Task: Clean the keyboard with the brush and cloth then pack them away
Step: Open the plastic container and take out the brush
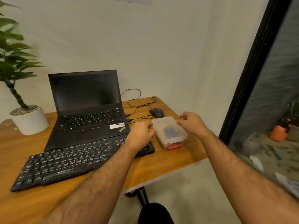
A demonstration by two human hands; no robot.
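Note:
A black external keyboard [68,160] lies at an angle on the wooden desk in front of the laptop. To its right stands a clear plastic box [169,132] with a translucent lid and a red latch; a dark object shows through the lid. My left hand [140,135] touches the box's left edge, fingers bent at the lid rim. My right hand [191,122] hovers at the box's far right corner, its fingers loosely curled near the lid. Neither a brush nor a cloth can be made out clearly.
An open black laptop [87,104] sits behind the keyboard. A black mouse [157,112] with looping cables lies behind the box. A potted plant in a white pot [30,121] stands at the left. The desk's right edge [191,162] drops off near a glass door.

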